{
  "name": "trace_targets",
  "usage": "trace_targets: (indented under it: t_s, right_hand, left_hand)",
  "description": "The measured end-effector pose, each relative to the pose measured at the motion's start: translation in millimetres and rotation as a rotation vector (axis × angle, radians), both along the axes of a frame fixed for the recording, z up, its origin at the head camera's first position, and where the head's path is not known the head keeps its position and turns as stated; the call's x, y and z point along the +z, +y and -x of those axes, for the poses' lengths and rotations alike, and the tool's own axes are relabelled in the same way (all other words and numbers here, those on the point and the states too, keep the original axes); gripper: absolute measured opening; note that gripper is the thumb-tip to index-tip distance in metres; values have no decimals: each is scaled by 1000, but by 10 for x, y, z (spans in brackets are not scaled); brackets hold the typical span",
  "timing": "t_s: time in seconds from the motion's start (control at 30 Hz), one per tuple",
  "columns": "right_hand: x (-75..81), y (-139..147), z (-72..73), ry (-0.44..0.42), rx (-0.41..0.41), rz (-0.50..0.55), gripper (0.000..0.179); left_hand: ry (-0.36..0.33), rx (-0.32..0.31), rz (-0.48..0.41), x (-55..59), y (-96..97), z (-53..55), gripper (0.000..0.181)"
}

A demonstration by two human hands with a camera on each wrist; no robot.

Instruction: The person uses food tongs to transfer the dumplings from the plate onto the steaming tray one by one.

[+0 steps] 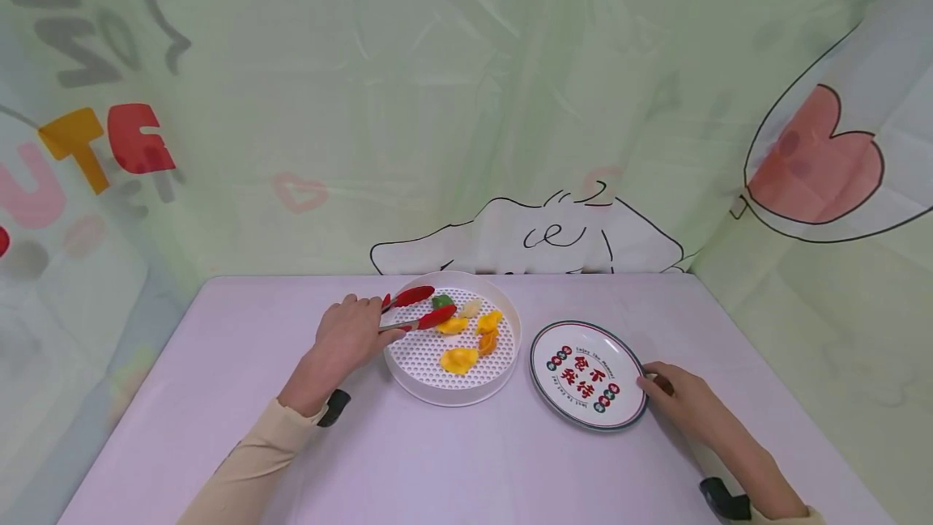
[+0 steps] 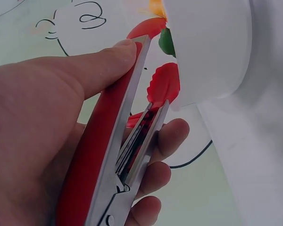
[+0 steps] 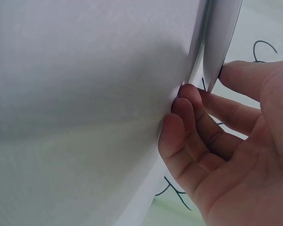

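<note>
Your left hand [image 1: 348, 336] grips the red tongs [image 1: 419, 308], tips apart over the tray [image 1: 452, 392], clamping nothing. Your right hand [image 1: 681, 399] pinches the plate [image 1: 587, 364] rim, plate flat on the table [image 1: 452, 460]. Judged progress: nil. All dumplings [image 1: 459, 360] remain in the tray; the plate holds none.

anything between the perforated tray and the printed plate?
Nothing: in the head view only a narrow strip of bare table separates the white perforated tray from the printed plate; they sit apart, not touching.
</note>
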State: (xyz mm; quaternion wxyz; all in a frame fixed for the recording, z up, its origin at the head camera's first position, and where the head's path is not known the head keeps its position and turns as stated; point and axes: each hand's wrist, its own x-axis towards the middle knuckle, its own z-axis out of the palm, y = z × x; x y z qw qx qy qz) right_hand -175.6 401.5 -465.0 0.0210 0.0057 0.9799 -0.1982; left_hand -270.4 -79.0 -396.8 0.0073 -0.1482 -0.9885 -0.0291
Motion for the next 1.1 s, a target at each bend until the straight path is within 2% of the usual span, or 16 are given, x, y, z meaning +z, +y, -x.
trace_targets:
  t_s: [0.23, 0.37, 0.47, 0.57, 0.67, 0.8, 0.93, 1.03, 1.1]
  right_hand:
    - [1, -13, 2, -4, -3, -2, 43]
    - [-2, -17, 2, -5, -1, 1, 43]
    - [-4, -13, 6, -10, -4, 3, 44]
    - [-10, -4, 8, -6, -2, -3, 43]
    - [-16, -1, 7, -1, 0, -2, 43]
    - [-21, -8, 8, -8, -8, 3, 44]
    - [-6, -13, 5, -7, -10, 8, 44]
    - [0, -11, 1, -2, -8, 6, 44]
    - [-10, -10, -1, -2, -9, 2, 44]
  left_hand:
    - [-12, 11, -72, 44, -20, -61, 72]
    - [31, 7, -118, 105, 32, -186, 79]
    - [76, -4, -164, 123, 147, -313, 85]
    - [117, -32, -213, 87, 327, -447, 89]
    - [149, -87, -259, 18, 537, -589, 91]
    - [158, -125, -270, -93, 814, -771, 93]
    - [193, -131, -231, -186, 1044, -923, 93]
    - [239, -144, -176, -247, 1179, -1023, 92]
    - [246, -153, -139, -287, 1258, -1087, 92]
